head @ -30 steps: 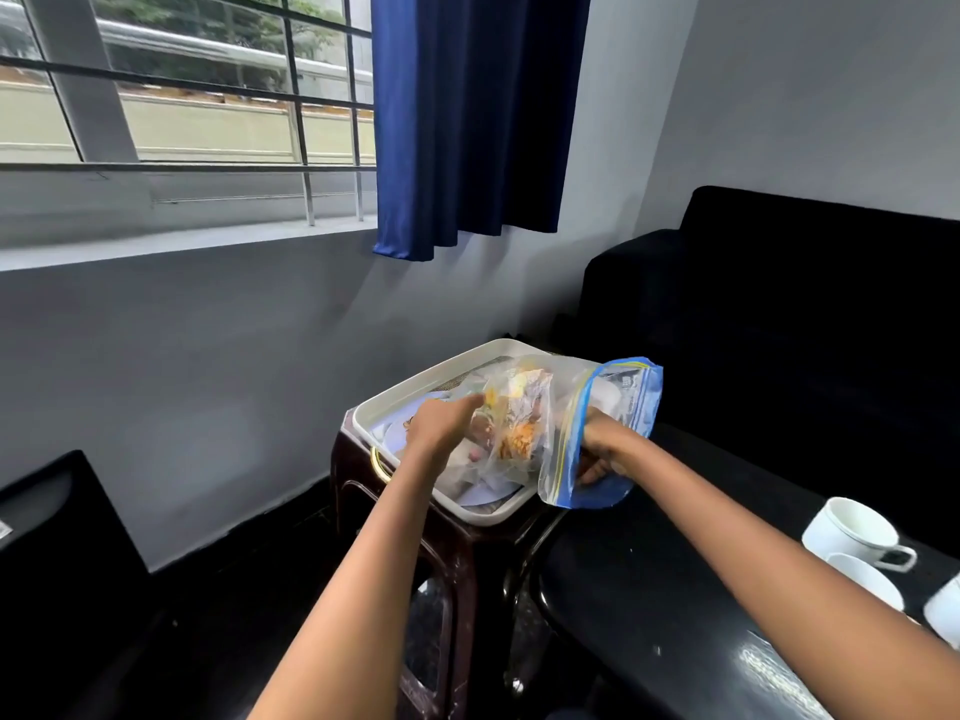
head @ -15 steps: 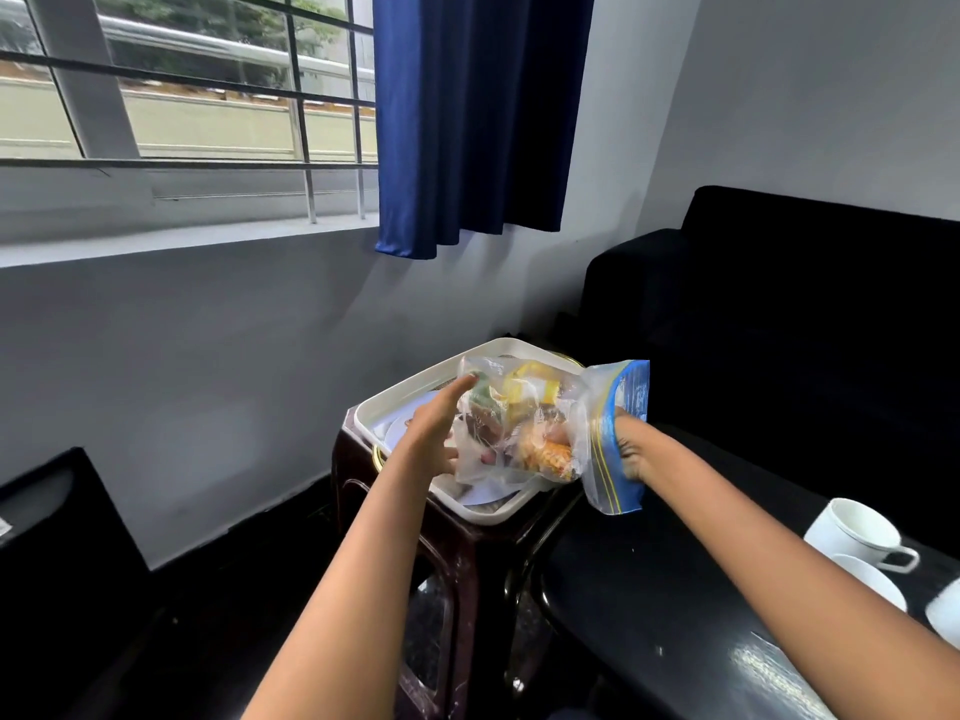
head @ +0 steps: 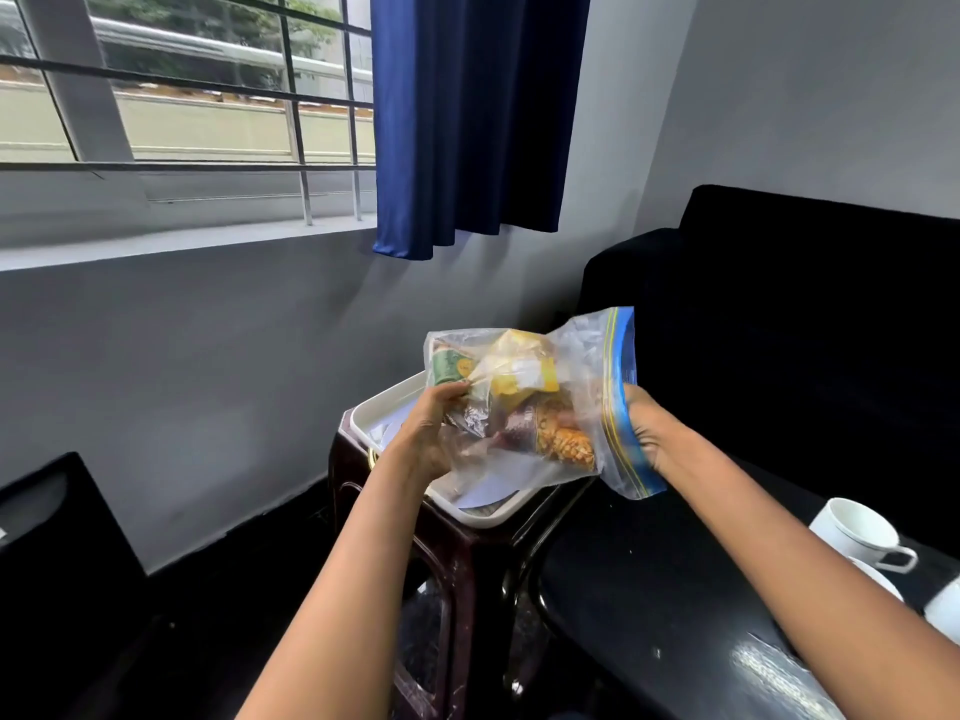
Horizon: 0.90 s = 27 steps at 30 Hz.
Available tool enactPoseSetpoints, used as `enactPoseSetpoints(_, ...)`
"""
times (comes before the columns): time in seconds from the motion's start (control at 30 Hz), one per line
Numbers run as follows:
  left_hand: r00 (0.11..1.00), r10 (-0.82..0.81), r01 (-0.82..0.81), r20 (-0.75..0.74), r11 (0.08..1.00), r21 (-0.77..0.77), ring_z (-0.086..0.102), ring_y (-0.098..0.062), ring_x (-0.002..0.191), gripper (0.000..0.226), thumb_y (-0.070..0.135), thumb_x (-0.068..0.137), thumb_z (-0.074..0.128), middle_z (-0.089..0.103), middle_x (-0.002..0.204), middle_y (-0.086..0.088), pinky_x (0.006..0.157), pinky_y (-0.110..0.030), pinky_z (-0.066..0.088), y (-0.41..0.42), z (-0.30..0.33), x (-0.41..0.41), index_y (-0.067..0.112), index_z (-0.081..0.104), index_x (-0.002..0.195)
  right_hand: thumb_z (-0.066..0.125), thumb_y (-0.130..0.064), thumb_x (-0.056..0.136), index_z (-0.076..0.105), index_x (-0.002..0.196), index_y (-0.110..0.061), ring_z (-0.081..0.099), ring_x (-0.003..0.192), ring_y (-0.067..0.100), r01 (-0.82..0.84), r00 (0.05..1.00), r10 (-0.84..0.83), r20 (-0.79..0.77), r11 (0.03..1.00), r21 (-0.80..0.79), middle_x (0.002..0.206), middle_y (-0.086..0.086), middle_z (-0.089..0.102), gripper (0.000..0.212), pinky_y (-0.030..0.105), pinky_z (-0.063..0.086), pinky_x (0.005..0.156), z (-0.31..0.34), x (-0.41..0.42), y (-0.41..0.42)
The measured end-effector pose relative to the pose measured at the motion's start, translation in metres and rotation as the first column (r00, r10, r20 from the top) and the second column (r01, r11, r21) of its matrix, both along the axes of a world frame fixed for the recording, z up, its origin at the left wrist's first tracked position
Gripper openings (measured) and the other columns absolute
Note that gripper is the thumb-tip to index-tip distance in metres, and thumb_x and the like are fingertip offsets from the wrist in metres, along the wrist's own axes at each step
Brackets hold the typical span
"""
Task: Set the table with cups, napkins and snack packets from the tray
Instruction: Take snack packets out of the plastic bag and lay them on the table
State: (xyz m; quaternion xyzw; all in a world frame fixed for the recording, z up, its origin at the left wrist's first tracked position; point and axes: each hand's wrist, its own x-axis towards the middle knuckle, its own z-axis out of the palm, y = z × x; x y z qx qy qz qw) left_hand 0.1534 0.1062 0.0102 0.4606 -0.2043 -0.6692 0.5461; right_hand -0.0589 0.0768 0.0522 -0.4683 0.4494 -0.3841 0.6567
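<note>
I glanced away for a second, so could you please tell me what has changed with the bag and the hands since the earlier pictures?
The clear zip bag of snack packets has been lifted up off the white tray and now hangs above it. The left hand has shifted from reaching into the tray to gripping the bag's closed end; the right hand keeps its grip at the blue zip end. The tray, the stool and the white cups on the black table stayed put.

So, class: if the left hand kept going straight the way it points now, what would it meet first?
The left hand already grips the clear bag; beyond that, probably the grey wall, though depth is unclear.
</note>
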Motion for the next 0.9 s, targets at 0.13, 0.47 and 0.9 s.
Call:
enactPoseSetpoints(0.13, 0.995, 0.068, -0.072, -0.067, 0.995, -0.061, 0.059, -0.031, 0.090, 0.010, 0.024, 0.083, 0.060, 0.064, 0.083, -0.009, 0.104, -0.058, 0.038, 0.000, 0.000, 0.004, 0.014, 0.057, 0.083, 0.046, 0.017, 0.085, 0.058, 0.110, 0.004, 0.057, 0.068, 0.029, 0.195, 0.966, -0.221, -0.137, 0.964, -0.182, 0.088, 0.022, 0.059, 0.030, 0.053, 0.050, 0.083, -0.006, 0.000, -0.006)
enactPoseSetpoints(0.47, 0.969, 0.119, -0.154, -0.215, 0.976, -0.157, 0.062, -0.028, 0.075, 0.008, 0.022, 0.081, 0.059, 0.066, 0.077, -0.007, 0.090, -0.052, 0.050, 0.005, 0.004, 0.024, 0.015, 0.062, 0.081, 0.069, 0.015, 0.071, 0.060, 0.102, -0.007, 0.062, 0.073, 0.024, 0.465, 0.875, -0.483, -0.002, 0.844, -0.266, 0.097, 0.017, 0.062, 0.039, 0.037, 0.055, 0.062, -0.003, 0.008, -0.014)
enactPoseSetpoints(0.9, 0.911, 0.287, -0.353, -0.297, 0.914, -0.200, 0.057, -0.024, 0.071, 0.015, 0.019, 0.085, 0.051, 0.056, 0.081, -0.005, 0.085, -0.042, 0.050, 0.011, 0.004, 0.046, 0.015, 0.055, 0.070, 0.080, 0.006, 0.063, 0.056, 0.108, -0.002, 0.063, 0.089, 0.030, 0.590, 0.802, -0.570, 0.178, 0.803, -0.087, 0.105, 0.020, 0.062, 0.052, 0.044, 0.054, 0.080, -0.013, 0.003, -0.019)
